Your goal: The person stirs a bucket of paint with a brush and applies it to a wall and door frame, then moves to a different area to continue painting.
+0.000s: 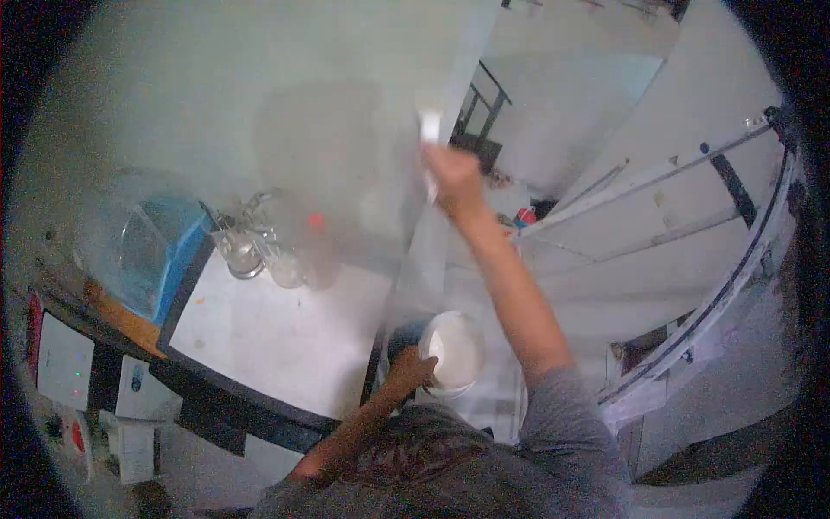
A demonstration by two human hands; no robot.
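My right hand (456,177) is raised at the upper middle, closed round the handle of a brush (430,130) that is blurred by motion. The brush's pale head points up near the edge of a light wall (337,130). Low in the middle, my left hand (413,369) grips the rim of a white bucket (458,350) close to my body. Pale, whitish contents show inside the bucket. The fingertips of my left hand reach over its left rim.
To the left, a white-topped table (277,333) holds glass jars (242,255) and a blurred red-capped bottle (316,251). A blue clear-sided container (156,251) stands beyond its left end. A metal ladder (666,177) slants across the right.
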